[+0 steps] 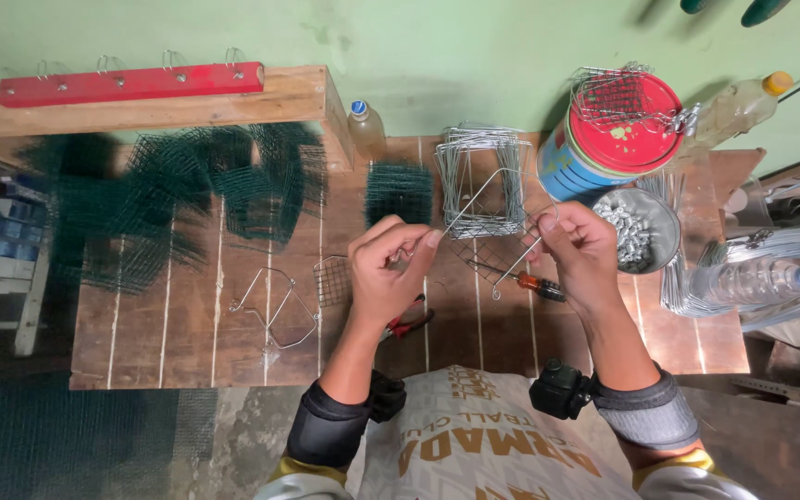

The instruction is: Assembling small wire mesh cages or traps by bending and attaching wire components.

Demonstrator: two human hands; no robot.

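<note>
Left hand (383,273) and right hand (578,245) each pinch an end of the wire (474,199), light, springy, probably poky beyond either grip.

Left hand (383,270) covers the pliers (409,322) except red handles at its 5 o'clock; its fingers hide the near end of the bent wire (474,199). Green mesh pile (168,199) at 9 o'clock blurred, piece count not readable. Small metal pieces in bowl (631,227) too small to identify. Clear bottle (761,278) cut by frame edge at 3 o'clock.
</note>
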